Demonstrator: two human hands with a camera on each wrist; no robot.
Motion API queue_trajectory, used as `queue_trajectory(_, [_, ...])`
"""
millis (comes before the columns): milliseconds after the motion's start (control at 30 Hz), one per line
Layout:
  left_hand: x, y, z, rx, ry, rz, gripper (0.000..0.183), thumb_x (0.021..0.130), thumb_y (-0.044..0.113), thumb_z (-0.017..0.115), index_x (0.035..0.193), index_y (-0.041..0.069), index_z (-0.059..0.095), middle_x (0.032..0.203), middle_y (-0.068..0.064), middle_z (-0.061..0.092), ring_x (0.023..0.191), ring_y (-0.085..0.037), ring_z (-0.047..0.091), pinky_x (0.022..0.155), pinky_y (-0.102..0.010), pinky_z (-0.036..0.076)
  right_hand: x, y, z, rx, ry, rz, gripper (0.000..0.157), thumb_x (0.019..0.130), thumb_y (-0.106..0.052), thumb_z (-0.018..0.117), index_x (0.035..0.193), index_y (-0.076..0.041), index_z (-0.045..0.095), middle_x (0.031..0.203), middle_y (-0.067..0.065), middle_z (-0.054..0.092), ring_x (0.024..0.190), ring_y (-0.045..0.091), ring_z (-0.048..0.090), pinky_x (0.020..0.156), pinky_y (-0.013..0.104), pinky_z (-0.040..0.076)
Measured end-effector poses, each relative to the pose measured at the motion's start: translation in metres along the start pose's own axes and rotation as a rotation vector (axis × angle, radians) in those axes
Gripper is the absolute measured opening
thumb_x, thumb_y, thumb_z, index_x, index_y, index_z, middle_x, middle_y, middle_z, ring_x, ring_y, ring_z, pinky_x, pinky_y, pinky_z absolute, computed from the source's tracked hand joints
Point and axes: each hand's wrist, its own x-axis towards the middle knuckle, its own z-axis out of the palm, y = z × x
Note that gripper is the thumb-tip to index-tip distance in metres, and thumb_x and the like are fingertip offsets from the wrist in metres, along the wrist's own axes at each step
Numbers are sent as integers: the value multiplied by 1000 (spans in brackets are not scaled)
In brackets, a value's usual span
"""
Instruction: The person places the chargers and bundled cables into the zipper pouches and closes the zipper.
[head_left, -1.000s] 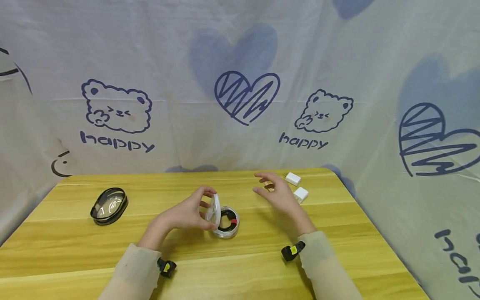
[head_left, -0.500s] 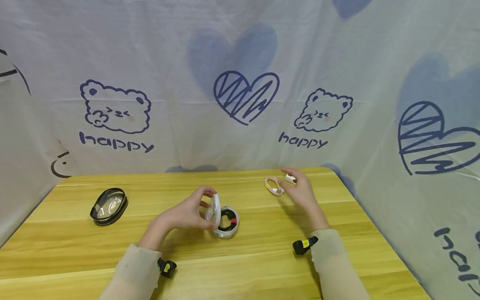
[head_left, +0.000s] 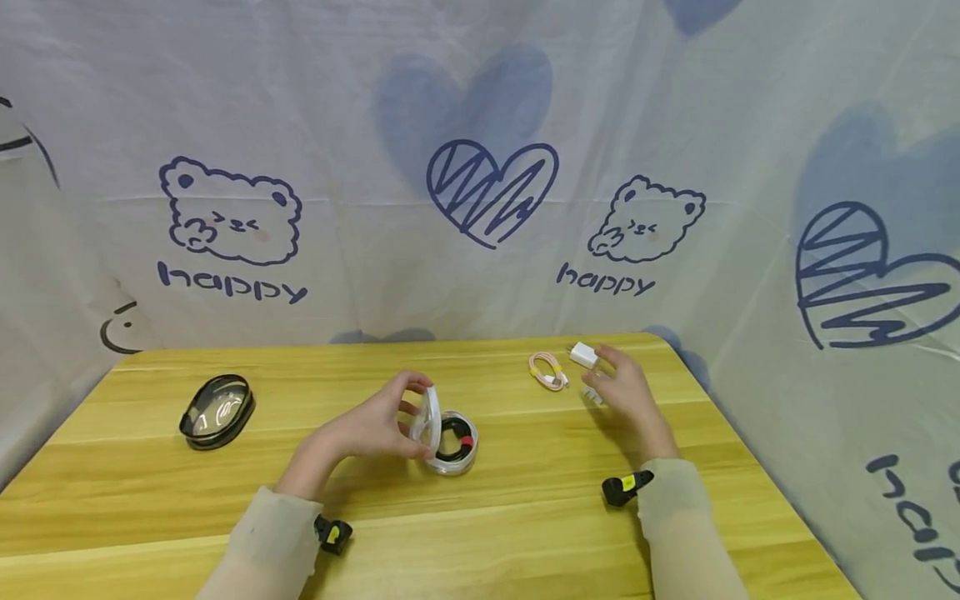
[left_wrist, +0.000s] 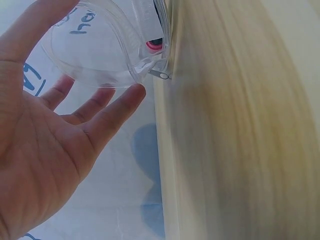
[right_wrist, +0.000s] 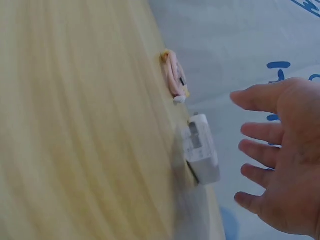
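My left hand (head_left: 382,423) holds up the lid (head_left: 432,421) of a small round clear case (head_left: 452,472), thumb and fingers at its edges. The left wrist view shows the transparent lid (left_wrist: 95,42) tilted up and a zipper pull (left_wrist: 161,74) at the case's edge. Inside the case lies a coiled black cable (head_left: 443,457) with a red band. My right hand (head_left: 628,396) hovers with spread fingers over a white charger plug (head_left: 592,394), partly hiding it. In the right wrist view, a white charger plug (right_wrist: 204,152) stands apart from the fingertips.
Another white charger plug (head_left: 582,356) lies just behind, near the table's far edge. Left of it is a coiled pink cable (head_left: 537,362) with yellow ties. A black-rimmed clear case (head_left: 219,412) rests on the left of the wooden table (head_left: 480,533). A printed cloth (head_left: 360,250) hangs behind.
My right hand has moved rightward from over the pink cable, past the rear charger plug, to the nearer one, uncovering the cable. The left hand and lid stay in place.
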Motion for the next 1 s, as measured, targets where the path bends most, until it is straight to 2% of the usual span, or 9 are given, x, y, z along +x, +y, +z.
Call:
queue_trajectory(133, [1,0,0,-5,0,5,94,77,10,93,150,6,33,151,-19,37,129,-43,54,97,-46,58,-2,4,1,-12,-102,53,63,102,-17,61,153,11,38,165,31,26,151,50,25,125,59,20])
queue_trajectory(300, [1,0,0,-9,-1,5,93,78,9,93,149,7,33,151,-19,36,129,-43,54,97,-46,58,-3,10,4,-16,-167,97,63,104,-16,57,156,10,34,162,32,31,149,49,30,124,60,23])
queue_trajectory(467, [0,1,0,-15,-4,1,95,78,9,93,150,5,32,151,-19,36,130,-43,53,98,-46,57,-3,14,7,-18,-193,104,62,103,-15,57,156,9,36,156,34,39,142,48,40,121,60,30])
queue_trajectory(667, [0,1,0,-9,-2,-1,95,78,10,93,151,4,32,151,-19,36,130,-42,53,98,-46,57,-5,15,8,-17,-184,95,60,102,-11,59,154,11,39,152,35,44,129,42,49,115,58,38])
queue_trajectory(800, [1,1,0,-1,-2,3,95,78,10,93,150,4,32,151,-19,36,130,-43,53,99,-47,57,-4,15,9,-34,-183,98,60,101,-12,61,152,11,41,151,34,46,128,41,50,114,58,39])
queue_trajectory(1000, [1,2,0,8,-3,10,95,78,9,93,150,2,31,151,-21,36,130,-43,54,99,-47,57,-6,14,9,37,-196,131,61,100,-13,65,153,9,42,151,32,47,125,38,50,112,53,41])
